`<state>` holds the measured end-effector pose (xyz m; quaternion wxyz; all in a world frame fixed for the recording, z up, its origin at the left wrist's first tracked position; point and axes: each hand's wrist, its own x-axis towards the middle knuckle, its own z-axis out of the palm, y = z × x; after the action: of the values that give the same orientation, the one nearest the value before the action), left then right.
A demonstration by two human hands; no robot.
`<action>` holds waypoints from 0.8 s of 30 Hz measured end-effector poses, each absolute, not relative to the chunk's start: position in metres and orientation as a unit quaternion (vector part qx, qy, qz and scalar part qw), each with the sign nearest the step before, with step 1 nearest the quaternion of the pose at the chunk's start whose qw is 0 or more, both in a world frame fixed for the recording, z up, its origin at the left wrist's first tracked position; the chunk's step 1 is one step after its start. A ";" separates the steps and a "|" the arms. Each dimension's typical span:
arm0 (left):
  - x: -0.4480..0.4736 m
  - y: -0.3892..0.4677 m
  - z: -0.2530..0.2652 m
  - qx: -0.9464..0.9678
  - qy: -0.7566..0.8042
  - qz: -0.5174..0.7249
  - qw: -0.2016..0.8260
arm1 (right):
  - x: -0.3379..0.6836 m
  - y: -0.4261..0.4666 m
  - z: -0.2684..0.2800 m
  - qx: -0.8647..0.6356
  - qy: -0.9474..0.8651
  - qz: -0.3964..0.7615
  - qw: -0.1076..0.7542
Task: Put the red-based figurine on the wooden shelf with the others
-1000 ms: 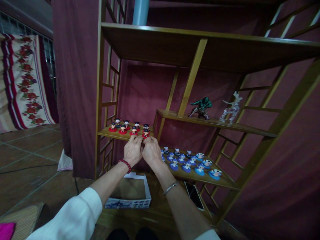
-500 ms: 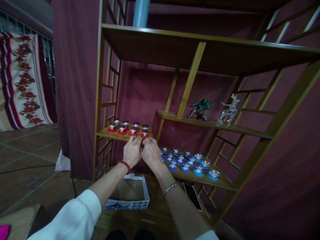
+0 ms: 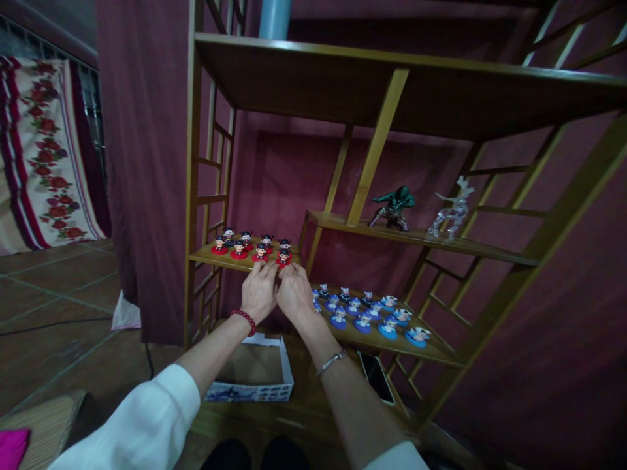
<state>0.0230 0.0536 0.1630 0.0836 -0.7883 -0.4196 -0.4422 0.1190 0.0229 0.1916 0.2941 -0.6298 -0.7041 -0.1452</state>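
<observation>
My left hand [image 3: 259,292] and my right hand [image 3: 294,292] are side by side at the front edge of the small left shelf [image 3: 206,256]. Two rows of black-haired figurines on round red bases stand there. My right hand's curled fingers meet the base of the front-row figurine at the right end [image 3: 283,256]. The fingers of my left hand are bent and close together, between that one and the neighbouring figurine [image 3: 260,252]; their tips are partly hidden, so I cannot see what they pinch. A beaded red bracelet [image 3: 243,320] circles my left wrist, a silver bangle [image 3: 332,363] my right.
Several blue and purple figurines [image 3: 363,321] fill the lower right shelf. Above them stand a green-caped figure [image 3: 394,207] and a clear deer figurine [image 3: 451,210]. An open cardboard box [image 3: 249,392] and a phone [image 3: 376,378] lie below. A curtain [image 3: 142,163] hangs at left.
The whole view has shifted slightly. Both hands remain at the same spot by the right-end red-based figurine, and the figurines look unmoved on the shelf.
</observation>
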 end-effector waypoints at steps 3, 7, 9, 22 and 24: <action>0.022 0.053 0.163 -0.791 -0.412 -0.445 0.076 | 0.119 0.026 0.190 -0.627 -0.707 -0.151 0.291; 0.021 0.050 0.164 -0.798 -0.409 -0.437 0.070 | 0.120 0.031 0.187 -0.621 -0.713 -0.159 0.284; 0.021 0.049 0.164 -0.799 -0.412 -0.432 0.069 | 0.121 0.032 0.186 -0.616 -0.717 -0.164 0.282; 0.020 0.042 0.165 -0.803 -0.408 -0.428 0.075 | 0.120 0.023 0.181 -0.572 -0.714 -0.180 0.360; 0.020 0.041 0.162 -0.802 -0.406 -0.430 0.080 | 0.121 0.020 0.180 -0.568 -0.712 -0.179 0.372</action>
<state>0.0205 0.0412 0.1624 0.0802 -0.8024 -0.4056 -0.4304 0.1205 0.0204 0.1800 0.3716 -0.5677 -0.7124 -0.1791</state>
